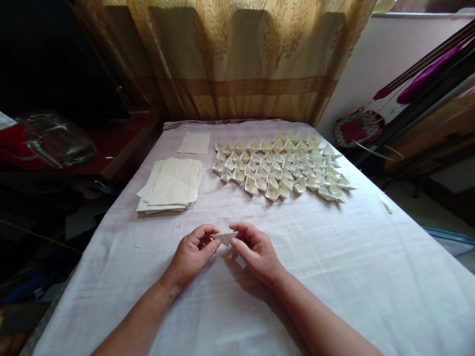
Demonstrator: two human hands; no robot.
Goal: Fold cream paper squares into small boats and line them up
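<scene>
A small folded paper triangle (225,239), pale cream, is held between my two hands just above the cloth, its point facing down. My left hand (195,252) pinches its left corner between thumb and fingers. At the other corner, the thumb and forefinger of my right hand (258,252) close on the paper. Beyond my hands to the right, several folded paper boats (274,165) stand in close rows. A stack of creased paper sheets (172,183) lies beyond my left hand, with one single sheet (195,143) behind it.
A white cloth (334,277) covers the table. Tiny paper scraps (137,246) lie at left, and a white piece (385,203) near the right edge. A glass jar (55,138) stands on a dark red cabinet at left. A gold curtain (237,59) hangs behind.
</scene>
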